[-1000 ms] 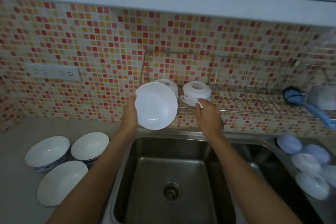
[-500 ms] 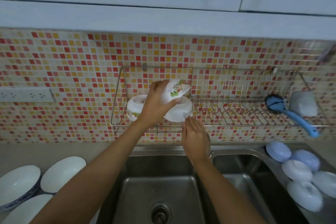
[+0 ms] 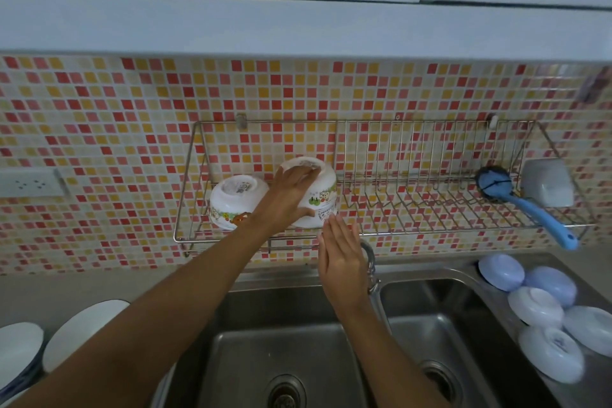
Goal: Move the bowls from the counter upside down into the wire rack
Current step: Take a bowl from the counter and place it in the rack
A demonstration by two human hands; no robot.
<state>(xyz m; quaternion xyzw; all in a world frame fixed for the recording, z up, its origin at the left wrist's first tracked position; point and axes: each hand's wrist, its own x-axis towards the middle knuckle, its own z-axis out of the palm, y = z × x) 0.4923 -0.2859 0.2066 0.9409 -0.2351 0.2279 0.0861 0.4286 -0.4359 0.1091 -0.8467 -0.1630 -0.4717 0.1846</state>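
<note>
Bowls (image 3: pixel 18 353) sit upright on the counter, far left of both hands. Just left of the left hand (image 3: pixel 287 195), an inverted bowl (image 3: pixel 235 200) rests in the wire rack (image 3: pixel 430 205). That hand grips an upside-down stacked bowl (image 3: pixel 319 199) in the rack. The right hand (image 3: pixel 341 253) hovers flat and empty, fingertips near the bowl's rim. Pale bowls (image 3: pixel 536 306) lie far right.
</note>
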